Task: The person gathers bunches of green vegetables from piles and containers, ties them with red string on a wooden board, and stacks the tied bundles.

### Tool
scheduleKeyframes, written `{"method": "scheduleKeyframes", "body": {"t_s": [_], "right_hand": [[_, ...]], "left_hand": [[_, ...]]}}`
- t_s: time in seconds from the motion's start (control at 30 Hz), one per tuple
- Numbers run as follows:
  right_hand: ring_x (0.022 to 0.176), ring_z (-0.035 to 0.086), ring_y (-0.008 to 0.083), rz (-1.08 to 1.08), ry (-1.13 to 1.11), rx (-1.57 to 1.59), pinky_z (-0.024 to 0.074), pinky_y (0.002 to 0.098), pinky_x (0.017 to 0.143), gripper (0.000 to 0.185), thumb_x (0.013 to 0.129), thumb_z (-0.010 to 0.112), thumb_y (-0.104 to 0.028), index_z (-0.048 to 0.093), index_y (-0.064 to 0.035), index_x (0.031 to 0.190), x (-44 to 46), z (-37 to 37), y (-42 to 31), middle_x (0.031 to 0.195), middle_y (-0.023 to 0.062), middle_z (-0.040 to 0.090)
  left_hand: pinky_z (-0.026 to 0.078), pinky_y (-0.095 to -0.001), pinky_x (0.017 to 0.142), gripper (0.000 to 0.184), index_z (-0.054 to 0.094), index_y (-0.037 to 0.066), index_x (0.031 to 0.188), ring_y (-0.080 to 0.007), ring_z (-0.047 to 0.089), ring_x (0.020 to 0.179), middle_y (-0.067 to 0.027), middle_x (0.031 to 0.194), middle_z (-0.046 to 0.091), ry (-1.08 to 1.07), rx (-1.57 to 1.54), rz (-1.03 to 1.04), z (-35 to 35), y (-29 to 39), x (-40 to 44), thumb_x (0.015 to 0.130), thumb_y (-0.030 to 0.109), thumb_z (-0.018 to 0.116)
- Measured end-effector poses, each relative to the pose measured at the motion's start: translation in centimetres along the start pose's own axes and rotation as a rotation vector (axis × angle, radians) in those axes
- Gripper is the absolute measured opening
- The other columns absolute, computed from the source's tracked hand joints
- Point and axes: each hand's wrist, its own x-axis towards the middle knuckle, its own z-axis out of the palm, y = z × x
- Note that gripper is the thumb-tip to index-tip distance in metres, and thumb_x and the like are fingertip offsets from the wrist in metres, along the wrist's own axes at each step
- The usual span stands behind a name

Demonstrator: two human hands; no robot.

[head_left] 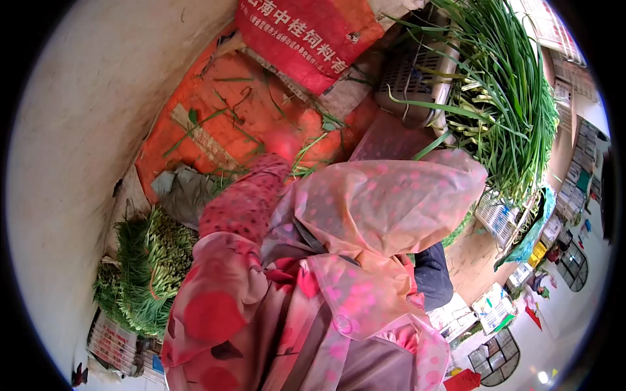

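My left hand (pixel 282 140), blurred by motion, reaches out of a pink dotted sleeve over an orange sack (pixel 228 104). Its fingers are smeared, and whether they hold anything cannot be made out. Loose green leaves and stalks (pixel 306 153) lie on the sack beside and beyond the hand. No part of my right hand shows. A translucent pink-dotted apron (pixel 391 195) covers my raised knee and lap. To the right, a large heap of long green leafy stalks (pixel 515 85) rests by a grey plastic crate (pixel 407 81).
Bundled greens (pixel 150 274) stand at the lower left near a crumpled grey bag (pixel 186 192). A pale wall (pixel 72 143) runs along the left. A red printed sack (pixel 306 39) lies at the top. White baskets (pixel 499 218) and more crates line the right.
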Motion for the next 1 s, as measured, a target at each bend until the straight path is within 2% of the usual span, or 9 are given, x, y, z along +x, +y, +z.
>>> {"method": "scheduleKeyframes", "body": {"t_s": [0.17, 0.27, 0.37, 0.43, 0.53, 0.57, 0.67, 0.83, 1.0], "right_hand": [[0.090, 0.057, 0.0159, 0.018, -0.024, 0.007, 0.0472, 0.0278, 0.079, 0.035, 0.088, 0.065, -0.022, 0.060, -0.0007, 0.115, 1.1, -0.7, 0.1, 0.100, 0.0065, 0.064], [0.090, 0.058, 0.0165, 0.014, -0.040, 0.013, 0.0473, 0.0282, 0.079, 0.034, 0.088, 0.064, -0.022, 0.060, -0.0006, 0.114, 2.0, -0.9, -0.3, 0.101, 0.0069, 0.064], [0.091, 0.058, 0.0171, -0.034, -0.036, 0.032, 0.0474, 0.0286, 0.079, 0.034, 0.088, 0.064, -0.023, 0.060, -0.0005, 0.113, 2.8, -1.0, -1.3, 0.101, 0.0073, 0.064], [0.091, 0.058, 0.0175, -0.159, 0.003, 0.027, 0.0474, 0.0288, 0.079, 0.034, 0.088, 0.064, -0.023, 0.061, -0.0005, 0.112, 3.5, -1.1, -4.1, 0.101, 0.0076, 0.065], [0.089, 0.056, 0.0117, -0.647, 0.263, -0.030, 0.0471, 0.0241, 0.079, 0.031, 0.092, 0.060, -0.016, 0.058, -0.0001, 0.119, 2.1, -1.2, -11.2, 0.104, 0.0058, 0.062], [0.092, 0.056, 0.0110, -0.571, 0.269, 0.201, 0.0466, 0.0229, 0.081, 0.035, 0.093, 0.059, -0.017, 0.056, -0.0005, 0.123, 0.9, -1.5, -14.1, 0.110, 0.0063, 0.061], [0.105, 0.059, 0.0189, -0.970, 0.372, 0.333, 0.0483, 0.0303, 0.090, 0.034, 0.095, 0.049, -0.006, 0.049, 0.0049, 0.127, -6.3, 0.0, -24.3, 0.123, 0.0123, 0.057], [0.111, 0.057, 0.0213, -1.332, -0.029, 0.138, 0.0455, 0.0330, 0.096, 0.060, 0.078, 0.072, -0.009, 0.047, -0.0028, 0.133, -9.5, 5.1, -32.4, 0.126, 0.0134, 0.056], [0.100, 0.060, 0.0217, -1.219, -0.277, 0.296, 0.0468, 0.0323, 0.087, 0.053, 0.082, 0.071, -0.024, 0.051, 0.0004, 0.125, -9.0, 9.7, -34.2, 0.108, 0.0107, 0.062]], "left_hand": [[0.051, -0.0456, 0.065, 0.025, 0.069, 0.008, 0.084, -0.0347, 0.063, 0.072, -0.0145, 0.083, 0.067, -0.137, -0.228, -0.118, 3.2, 5.7, 1.8, 0.080, 0.031, 0.059], [0.051, -0.0440, 0.070, 0.026, 0.067, 0.007, 0.093, -0.0328, 0.065, 0.080, -0.0156, 0.095, 0.067, -0.318, -0.186, -0.479, 5.5, 5.7, 3.4, 0.082, 0.027, 0.056], [0.051, -0.0418, 0.071, 0.029, 0.067, 0.005, 0.095, -0.0294, 0.065, 0.077, -0.0141, 0.092, 0.068, -0.302, -0.153, -0.175, 3.8, 3.0, 2.0, 0.085, 0.028, 0.054], [0.050, -0.0429, 0.070, 0.026, 0.070, 0.009, 0.093, -0.0328, 0.066, 0.083, -0.0128, 0.092, 0.069, -0.315, -0.560, 0.009, 4.6, 0.6, 2.8, 0.082, 0.031, 0.063], [0.050, -0.0363, 0.068, 0.026, 0.068, 0.002, 0.093, -0.0227, 0.066, 0.078, -0.0101, 0.089, 0.069, -0.428, -1.022, -0.301, -8.5, 0.8, 0.7, 0.086, 0.027, 0.063], [0.051, -0.0333, 0.069, 0.026, 0.067, 0.000, 0.096, -0.0194, 0.065, 0.077, -0.0097, 0.089, 0.069, -0.467, -1.346, -0.373, -11.2, 1.0, 0.5, 0.088, 0.025, 0.061], [0.053, -0.0314, 0.078, 0.036, 0.060, -0.004, 0.106, -0.0215, 0.067, 0.083, -0.0137, 0.092, 0.069, -0.407, -1.379, -0.004, -24.5, 4.7, -2.0, 0.094, 0.029, 0.053], [0.053, -0.0365, 0.080, 0.030, 0.059, -0.004, 0.103, -0.0249, 0.068, 0.084, -0.0158, 0.090, 0.068, -0.454, -1.490, 0.357, -37.3, 13.0, -5.9, 0.093, 0.024, 0.054], [0.054, -0.0334, 0.075, 0.033, 0.053, -0.006, 0.110, -0.0264, 0.067, 0.083, -0.0169, 0.094, 0.066, -0.608, -1.518, 0.466, -41.3, 22.4, -8.1, 0.093, 0.023, 0.054]]}}
